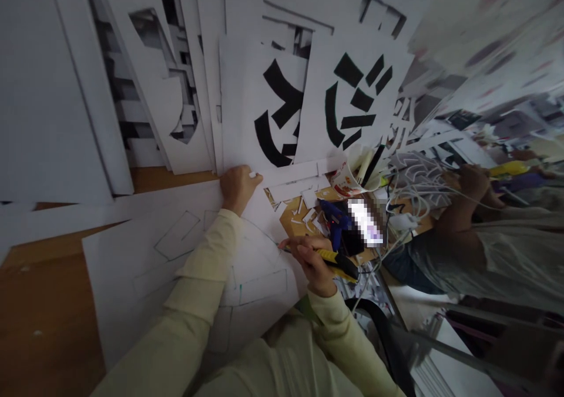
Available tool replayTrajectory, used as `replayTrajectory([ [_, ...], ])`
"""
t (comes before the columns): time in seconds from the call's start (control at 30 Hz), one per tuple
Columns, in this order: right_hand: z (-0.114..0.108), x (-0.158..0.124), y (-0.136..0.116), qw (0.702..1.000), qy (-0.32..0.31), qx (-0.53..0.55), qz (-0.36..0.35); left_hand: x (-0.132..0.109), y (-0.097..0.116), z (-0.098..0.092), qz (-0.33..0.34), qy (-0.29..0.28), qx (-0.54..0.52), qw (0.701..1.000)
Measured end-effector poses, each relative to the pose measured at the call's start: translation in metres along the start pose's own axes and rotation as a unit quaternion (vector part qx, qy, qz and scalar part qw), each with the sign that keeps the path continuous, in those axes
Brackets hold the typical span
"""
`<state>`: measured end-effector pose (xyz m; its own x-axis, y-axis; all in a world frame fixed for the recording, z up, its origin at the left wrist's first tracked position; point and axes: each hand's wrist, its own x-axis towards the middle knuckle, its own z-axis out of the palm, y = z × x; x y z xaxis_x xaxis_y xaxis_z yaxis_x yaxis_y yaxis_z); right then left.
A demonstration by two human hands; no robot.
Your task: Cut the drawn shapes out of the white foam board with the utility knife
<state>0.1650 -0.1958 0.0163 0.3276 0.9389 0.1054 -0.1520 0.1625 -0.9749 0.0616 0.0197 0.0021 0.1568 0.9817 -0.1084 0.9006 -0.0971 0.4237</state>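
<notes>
The right hand (311, 262) is clenched in a grip on a yellow-and-black utility knife (337, 262), its long axis pointing left onto the large white pencil-marked sheet (132, 268) on the wooden floor (44, 303), while the left hand (237, 187), farther off, presses curled fingers on the sheet's far edge, pinching or not I cannot tell.

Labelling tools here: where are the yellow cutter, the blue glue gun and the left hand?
yellow cutter (335, 259), head view, on its handle
blue glue gun (333, 214), head view, on its body
left hand (235, 187), head view, on its back
</notes>
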Motion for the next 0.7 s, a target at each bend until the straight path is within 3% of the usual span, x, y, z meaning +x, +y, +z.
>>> replayTrajectory([
  [0.43, -0.003, -0.001, -0.006, 1.000, -0.005, -0.017, 0.022, 0.002, -0.001, 0.003, 0.009, 0.007, 0.000, 1.000],
  [0.7, -0.014, -0.001, -0.002, 0.997, -0.079, -0.004, 0.024, 0.001, -0.001, 0.001, 0.004, -0.002, 0.003, 1.000],
])
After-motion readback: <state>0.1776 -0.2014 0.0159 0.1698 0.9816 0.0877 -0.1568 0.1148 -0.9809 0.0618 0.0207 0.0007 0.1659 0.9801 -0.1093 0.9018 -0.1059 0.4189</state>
